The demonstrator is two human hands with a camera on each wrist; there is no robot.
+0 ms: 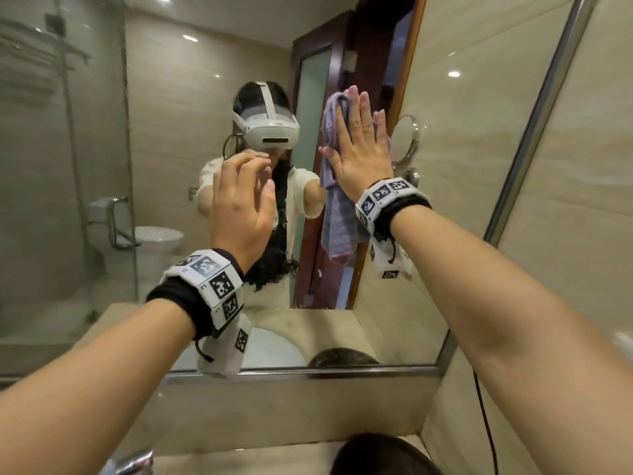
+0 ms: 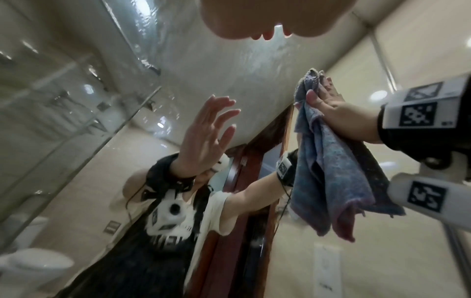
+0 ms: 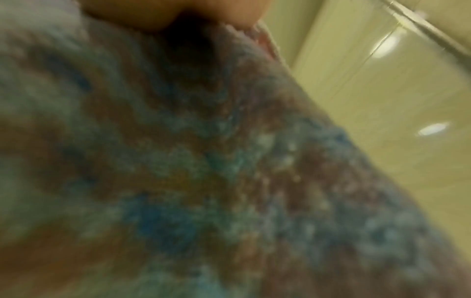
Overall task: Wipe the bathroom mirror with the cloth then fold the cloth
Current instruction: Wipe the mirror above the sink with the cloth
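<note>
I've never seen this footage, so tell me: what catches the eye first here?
The right hand pressing a blue-purple cloth flat against the bathroom mirror, its lower half hanging loose. Left of it, the left hand is raised with relaxed fingers, holding nothing.

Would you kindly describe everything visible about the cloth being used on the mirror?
The cloth is a soft, fuzzy terry-like rag, mottled blue, lilac and pinkish. The right hand presses its bunched upper part flat against the mirror with straight fingers; the rest hangs loose in unfolded drapes below the wrist. The left hand is not touching it.
</note>
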